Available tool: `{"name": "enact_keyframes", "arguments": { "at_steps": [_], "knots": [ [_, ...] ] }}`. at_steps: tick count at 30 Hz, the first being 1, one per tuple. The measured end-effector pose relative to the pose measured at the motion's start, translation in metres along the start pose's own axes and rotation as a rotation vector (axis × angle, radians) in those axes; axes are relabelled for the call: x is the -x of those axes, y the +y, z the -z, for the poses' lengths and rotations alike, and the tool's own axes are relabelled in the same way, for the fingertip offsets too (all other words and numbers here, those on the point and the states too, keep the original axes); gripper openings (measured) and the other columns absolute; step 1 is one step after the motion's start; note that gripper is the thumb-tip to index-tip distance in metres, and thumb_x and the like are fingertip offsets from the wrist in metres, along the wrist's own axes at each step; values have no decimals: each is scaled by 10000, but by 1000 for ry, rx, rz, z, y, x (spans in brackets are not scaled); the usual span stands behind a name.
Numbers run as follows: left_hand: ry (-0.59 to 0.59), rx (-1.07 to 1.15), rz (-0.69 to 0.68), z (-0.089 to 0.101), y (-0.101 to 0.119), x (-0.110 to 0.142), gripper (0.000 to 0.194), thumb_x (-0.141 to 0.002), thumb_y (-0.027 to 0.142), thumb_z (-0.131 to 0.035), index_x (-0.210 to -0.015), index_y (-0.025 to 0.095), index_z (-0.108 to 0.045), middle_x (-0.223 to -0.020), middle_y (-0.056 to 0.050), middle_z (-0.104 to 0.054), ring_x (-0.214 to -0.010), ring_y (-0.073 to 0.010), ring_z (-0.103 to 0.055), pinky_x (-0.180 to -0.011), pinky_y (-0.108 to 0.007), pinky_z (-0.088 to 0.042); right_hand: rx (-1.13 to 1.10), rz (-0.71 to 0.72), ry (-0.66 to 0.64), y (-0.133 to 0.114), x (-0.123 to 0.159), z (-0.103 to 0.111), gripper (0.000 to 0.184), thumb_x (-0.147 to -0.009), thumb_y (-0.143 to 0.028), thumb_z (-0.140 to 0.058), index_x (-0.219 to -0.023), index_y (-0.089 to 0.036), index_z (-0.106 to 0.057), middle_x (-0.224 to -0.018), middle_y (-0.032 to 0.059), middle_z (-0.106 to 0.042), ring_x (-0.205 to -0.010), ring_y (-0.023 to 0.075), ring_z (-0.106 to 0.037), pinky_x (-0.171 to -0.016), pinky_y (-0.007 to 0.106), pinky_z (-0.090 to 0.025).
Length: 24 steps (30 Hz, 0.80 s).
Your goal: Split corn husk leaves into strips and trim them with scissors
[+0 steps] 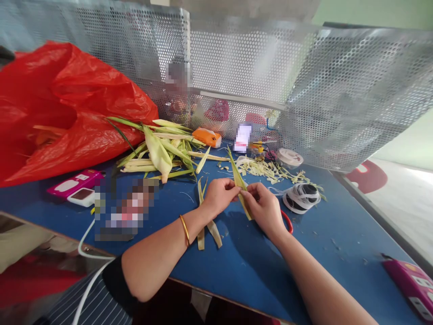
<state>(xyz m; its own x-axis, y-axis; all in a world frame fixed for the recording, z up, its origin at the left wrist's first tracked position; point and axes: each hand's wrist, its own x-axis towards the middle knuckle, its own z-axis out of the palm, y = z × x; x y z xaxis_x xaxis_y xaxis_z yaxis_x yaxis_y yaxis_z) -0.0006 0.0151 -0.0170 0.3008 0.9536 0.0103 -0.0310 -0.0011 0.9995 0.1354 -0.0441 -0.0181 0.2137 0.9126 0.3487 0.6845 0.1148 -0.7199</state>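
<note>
Between my two hands is a pale green corn husk strip (237, 174), its pointed tip away from me and its cut end toward me. My left hand (219, 195) pinches its left edge near the middle. Thumb and fingers of my right hand (264, 208) close on the same strip from the right. Two narrow husk strips (213, 232) lie crossed on the table, partly behind my left wrist. A red handle (287, 221) shows beside my right wrist; the rest of it is hidden. Right of that sits a spool of white thread (301, 197).
A pile of corn husks (157, 155) lies left of centre, before a red plastic bag (74, 104). Husk scraps (267, 169), a tape roll (290, 158), an orange tissue pack (207, 137) and a lit phone (242, 137) stand toward the perforated metal screen (237, 58). Purple power strips (76, 186) flank both sides.
</note>
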Motion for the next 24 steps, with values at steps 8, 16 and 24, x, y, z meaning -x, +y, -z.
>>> {"name": "enact_keyframes", "arguments": {
  "at_steps": [8,16,24],
  "knots": [
    [-127,-509,-191,0,-1,8,192,-720,214,-594,-535,186,-549,-519,23,-580,-540,-120,-517,-523,-231,-344,76,36,33,-2,-1,2,174,-887,-367,-500,-789,-226,-531,-650,-28,-589,-571,143,-515,-567,260,-346],
    [-145,-338,-161,-6,-7,10,142,-835,259,-532,-706,200,-549,-627,21,-610,-535,-121,-552,-539,-235,-390,-315,-124,-11,4,-5,0,240,-829,-373,-561,-660,-220,-484,-559,-54,-479,-511,120,-445,-496,254,-337],
    [-99,-516,-261,-7,-6,15,149,-891,238,-498,-743,227,-508,-615,11,-619,-596,-158,-572,-586,-268,-338,-709,-312,73,6,-13,2,211,-701,-344,-670,-645,-204,-523,-462,-88,-409,-416,74,-335,-420,225,-275]
  ]
}}
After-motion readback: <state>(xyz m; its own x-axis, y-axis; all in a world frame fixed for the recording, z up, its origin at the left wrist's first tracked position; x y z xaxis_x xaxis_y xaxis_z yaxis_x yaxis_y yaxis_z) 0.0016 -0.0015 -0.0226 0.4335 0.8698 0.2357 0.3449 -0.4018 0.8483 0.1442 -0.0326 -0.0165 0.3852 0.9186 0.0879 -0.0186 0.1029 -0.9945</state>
